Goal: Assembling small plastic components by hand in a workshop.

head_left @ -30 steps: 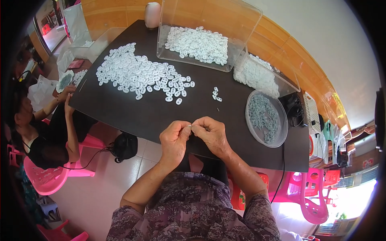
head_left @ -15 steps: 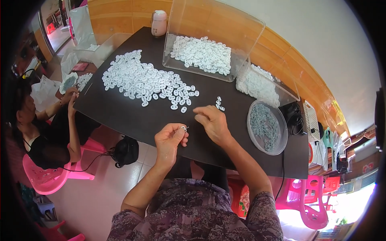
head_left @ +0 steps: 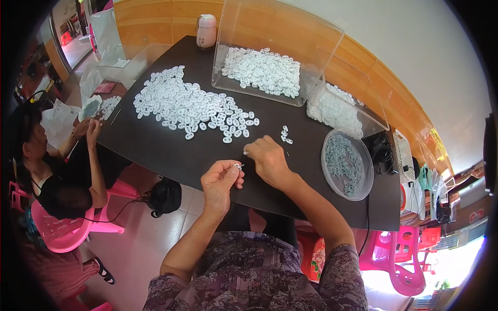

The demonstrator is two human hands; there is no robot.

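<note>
My left hand (head_left: 218,179) is closed near the front edge of the dark table. Its thumb and forefinger pinch a small white plastic piece (head_left: 238,166), from which a thin dark tip sticks out to the right. Just right of and beyond it, my right hand (head_left: 271,161) is bent over the table, its fingertips closed on a white oval two-holed piece (head_left: 246,153). Most of that piece is hidden by the fingers. A large loose pile of matching white oval pieces (head_left: 181,103) lies ahead to the left. Several joined white pieces (head_left: 285,136) lie beyond my right hand.
A round clear tub (head_left: 371,173) of small grey-green parts stands at the right. Clear bins (head_left: 332,49) with white pieces and a pink flask (head_left: 206,32) stand at the back. A co-worker (head_left: 57,171) sits at the left. A black bag (head_left: 166,197) is below the table edge.
My right fingers have come down and closed on the lone oval piece nearest me, lifting it off the table. My left hand has barely moved. A sandalled foot has appeared at lower left.
</note>
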